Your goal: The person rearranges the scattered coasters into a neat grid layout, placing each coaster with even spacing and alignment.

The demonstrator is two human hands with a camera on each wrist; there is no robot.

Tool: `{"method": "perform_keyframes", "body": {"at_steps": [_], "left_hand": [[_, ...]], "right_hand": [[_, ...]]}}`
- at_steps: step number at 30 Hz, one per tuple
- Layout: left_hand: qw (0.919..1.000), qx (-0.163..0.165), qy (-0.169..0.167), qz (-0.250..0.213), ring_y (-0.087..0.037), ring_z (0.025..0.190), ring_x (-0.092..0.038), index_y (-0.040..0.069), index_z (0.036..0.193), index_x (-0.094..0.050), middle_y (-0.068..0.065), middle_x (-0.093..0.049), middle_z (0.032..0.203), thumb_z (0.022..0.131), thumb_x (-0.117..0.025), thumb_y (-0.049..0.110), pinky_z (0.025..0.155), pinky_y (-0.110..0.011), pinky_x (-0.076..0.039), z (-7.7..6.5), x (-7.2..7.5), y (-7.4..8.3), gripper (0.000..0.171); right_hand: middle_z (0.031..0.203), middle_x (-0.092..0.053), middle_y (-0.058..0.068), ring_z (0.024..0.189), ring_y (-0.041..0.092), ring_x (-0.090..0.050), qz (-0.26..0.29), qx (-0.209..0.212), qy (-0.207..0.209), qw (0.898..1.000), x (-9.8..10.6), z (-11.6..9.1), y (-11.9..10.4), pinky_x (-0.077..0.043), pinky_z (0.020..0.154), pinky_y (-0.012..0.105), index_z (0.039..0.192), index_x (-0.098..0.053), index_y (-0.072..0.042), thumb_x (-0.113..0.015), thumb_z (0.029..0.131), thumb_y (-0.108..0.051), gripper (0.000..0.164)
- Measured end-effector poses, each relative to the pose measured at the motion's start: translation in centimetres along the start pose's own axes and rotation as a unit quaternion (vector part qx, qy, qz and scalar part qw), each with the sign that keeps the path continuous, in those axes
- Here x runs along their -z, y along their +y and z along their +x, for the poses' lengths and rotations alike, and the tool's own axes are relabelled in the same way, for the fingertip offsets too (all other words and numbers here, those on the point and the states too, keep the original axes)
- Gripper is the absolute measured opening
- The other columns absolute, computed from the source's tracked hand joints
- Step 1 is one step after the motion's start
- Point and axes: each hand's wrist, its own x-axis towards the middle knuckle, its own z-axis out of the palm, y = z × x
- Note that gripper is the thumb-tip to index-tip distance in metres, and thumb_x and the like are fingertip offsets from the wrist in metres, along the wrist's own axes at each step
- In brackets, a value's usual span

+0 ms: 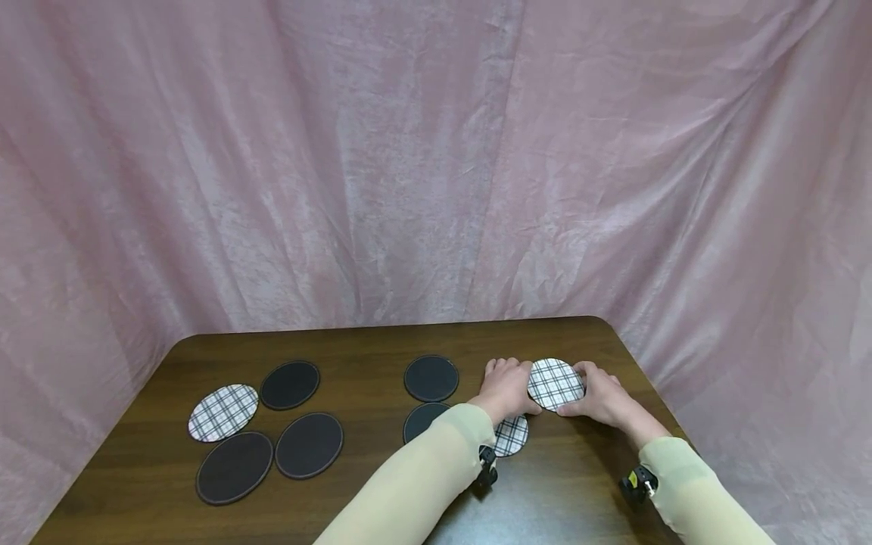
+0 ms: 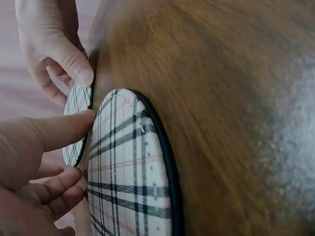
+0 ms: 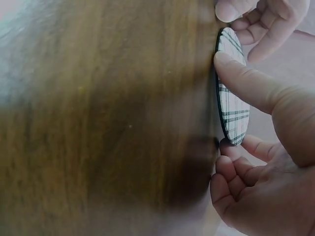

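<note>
Head view, lower right: right hand [image 1: 602, 397] pinches checked coaster [image 1: 555, 384]; left hand [image 1: 507, 387], I can't tell; sleeve [image 1: 422, 477] part-hides dark coaster [image 1: 418, 421].

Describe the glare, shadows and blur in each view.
Head view: a soft pale glare on the table between the forearms, with a dim shadow near the right forearm; left wrist view: whitish glare along the right edge; right wrist view: pale sheen at upper left, dark shadow beside the right hand, wood grain blurry, checked coaster clearer.
</note>
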Motion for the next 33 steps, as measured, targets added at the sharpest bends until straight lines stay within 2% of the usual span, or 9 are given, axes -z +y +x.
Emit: {"method": "perform_keyframes", "body": {"at_steps": [3,5,9,14,18,21,26,33], "left_hand": [[0.9998,0.004,0.004,-0.020,-0.020,0.124,-0.063,0.013,0.143,-0.067,-0.002,-0.071,0.131,0.084,-0.097,0.048,0.117,-0.039,-0.040,0.1,0.0,0.0,0.075],[0.9994,0.006,0.003,-0.033,-0.019,0.123,-0.063,0.013,0.144,-0.065,-0.003,-0.072,0.130,0.083,-0.098,0.046,0.116,-0.036,-0.040,0.2,-0.1,0.0,0.076],[0.9989,0.012,0.005,-0.046,-0.017,0.117,-0.065,0.013,0.143,-0.065,-0.003,-0.074,0.124,0.081,-0.099,0.045,0.109,-0.033,-0.042,0.2,-0.1,0.1,0.078],[0.9978,0.022,0.006,-0.063,-0.019,0.118,-0.063,0.013,0.148,-0.063,-0.003,-0.073,0.127,0.079,-0.100,0.043,0.109,-0.034,-0.042,0.3,-0.1,0.2,0.084],[0.9961,0.020,0.021,-0.083,-0.022,0.118,-0.061,0.013,0.149,-0.064,-0.004,-0.072,0.130,0.081,-0.100,0.042,0.111,-0.034,-0.042,0.4,0.6,0.1,0.082],[0.9953,0.020,0.033,-0.089,-0.023,0.116,-0.062,0.012,0.145,-0.066,-0.004,-0.072,0.127,0.081,-0.100,0.041,0.110,-0.034,-0.044,0.2,1.4,-0.4,0.078],[0.9915,0.032,0.032,-0.122,-0.025,0.119,-0.062,0.010,0.145,-0.067,-0.006,-0.072,0.129,0.082,-0.100,0.038,0.107,-0.033,-0.047,-0.3,2.5,-1.4,0.076],[0.9805,0.057,0.023,-0.187,-0.028,0.125,-0.059,0.009,0.149,-0.063,-0.011,-0.067,0.134,0.083,-0.100,0.030,0.104,-0.036,-0.052,-1.6,3.3,-3.0,0.079]], "right_hand": [[0.129,-0.069,0.030,0.115,0.046,-0.064,-0.003,0.003,0.002,1.000,-0.5,0.6,1.2,-0.050,0.097,0.057,0.141,-0.051,0.007,-0.105,0.073,-0.046,0.102],[0.132,-0.067,0.032,0.117,0.045,-0.065,0.010,0.002,0.000,1.000,-0.5,0.4,1.2,-0.052,0.098,0.057,0.144,-0.048,0.009,-0.104,0.074,-0.043,0.104],[0.135,-0.062,0.040,0.120,0.047,-0.065,0.051,0.003,-0.014,0.999,0.3,-1.0,-0.8,-0.051,0.101,0.058,0.150,-0.037,0.013,-0.102,0.080,-0.029,0.105],[0.127,-0.068,0.033,0.112,0.037,-0.071,0.083,0.000,-0.020,0.996,0.9,-2.1,-1.8,-0.055,0.093,0.048,0.156,-0.031,0.010,-0.097,0.087,-0.021,0.101],[0.123,-0.068,0.031,0.106,0.032,-0.072,0.147,0.000,-0.037,0.988,1.5,-2.3,-1.9,-0.057,0.085,0.039,0.159,-0.025,0.014,-0.093,0.092,-0.015,0.100],[0.124,-0.068,0.030,0.106,0.030,-0.072,0.185,0.008,-0.049,0.982,1.6,-2.0,-2.5,-0.058,0.085,0.036,0.161,-0.021,0.015,-0.091,0.094,-0.012,0.101],[0.120,-0.068,0.029,0.103,0.029,-0.073,0.197,0.024,-0.056,0.978,1.6,-1.6,-3.6,-0.058,0.083,0.034,0.161,-0.021,0.015,-0.091,0.094,-0.011,0.100],[0.114,-0.067,0.024,0.098,0.026,-0.071,0.192,0.033,-0.056,0.979,0.6,-1.0,-4.8,-0.056,0.083,0.036,0.160,-0.023,0.010,-0.092,0.092,-0.014,0.100]]}}
